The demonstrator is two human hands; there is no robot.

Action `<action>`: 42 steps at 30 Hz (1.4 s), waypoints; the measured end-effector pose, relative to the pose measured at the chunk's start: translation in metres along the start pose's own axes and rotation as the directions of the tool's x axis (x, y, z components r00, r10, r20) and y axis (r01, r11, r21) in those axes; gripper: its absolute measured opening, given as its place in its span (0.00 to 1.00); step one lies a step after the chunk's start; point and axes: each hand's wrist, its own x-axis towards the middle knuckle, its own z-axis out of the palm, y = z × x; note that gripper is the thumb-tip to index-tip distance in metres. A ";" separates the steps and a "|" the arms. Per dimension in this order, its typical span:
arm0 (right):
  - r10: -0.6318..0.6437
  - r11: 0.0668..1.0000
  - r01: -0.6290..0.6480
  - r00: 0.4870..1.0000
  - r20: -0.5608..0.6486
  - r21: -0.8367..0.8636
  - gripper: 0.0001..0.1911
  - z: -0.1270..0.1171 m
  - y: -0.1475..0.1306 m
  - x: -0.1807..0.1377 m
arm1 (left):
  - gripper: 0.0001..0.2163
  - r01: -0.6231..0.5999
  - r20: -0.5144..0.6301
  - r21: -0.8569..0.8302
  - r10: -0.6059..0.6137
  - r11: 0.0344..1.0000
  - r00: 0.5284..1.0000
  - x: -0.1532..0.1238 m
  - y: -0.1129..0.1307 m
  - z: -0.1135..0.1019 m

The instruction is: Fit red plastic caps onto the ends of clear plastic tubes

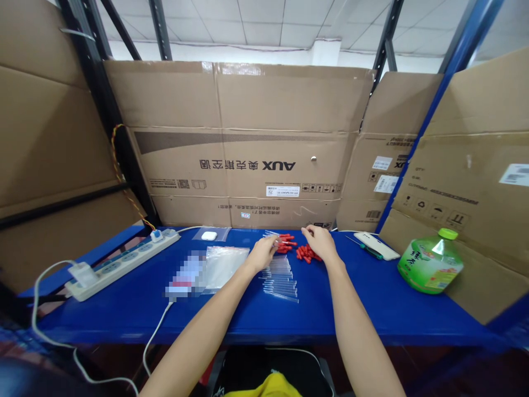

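Observation:
My left hand (264, 253) is closed, its thumb and fingers pinched together beside a group of clear thin tubes with red caps (286, 242). Whatever is between those fingertips is too small to make out. Over a small pile of loose red caps (305, 253) hovers my right hand (321, 241), fingers bent and thumb tip against them; anything in that pinch is hidden. Nearer to me, below the left hand, several clear tubes (281, 280) without caps lie side by side on the blue table (314, 317).
Left of the hands lie a clear plastic bag (225, 267), a blurred phone-like object (185, 275), a white case (209, 236) and a power strip (124, 263). On the right are a green bottle (430, 262), a screwdriver (370, 249) and a white flat object (378, 244). Cardboard (248, 105) walls the back.

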 end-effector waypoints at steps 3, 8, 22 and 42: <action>-0.084 0.995 0.083 0.996 0.018 0.054 0.18 0.005 -0.010 -0.001 | 0.15 0.058 -0.088 -0.208 -0.078 0.976 0.993 0.003 0.003 -0.002; -0.262 0.938 0.224 0.958 0.117 0.265 0.16 0.016 -0.032 -0.008 | 0.21 0.131 -0.091 -0.701 -0.270 0.701 0.958 0.009 0.006 -0.003; -0.384 0.879 0.321 0.915 0.124 0.353 0.13 0.027 -0.049 -0.016 | 0.18 0.045 -0.192 -0.807 -0.333 0.589 0.923 0.012 0.013 -0.004; -0.070 0.538 0.003 0.997 0.041 0.843 0.33 0.056 -0.059 -0.013 | 0.09 0.006 -0.262 -0.647 -0.229 0.762 0.938 0.010 0.017 -0.007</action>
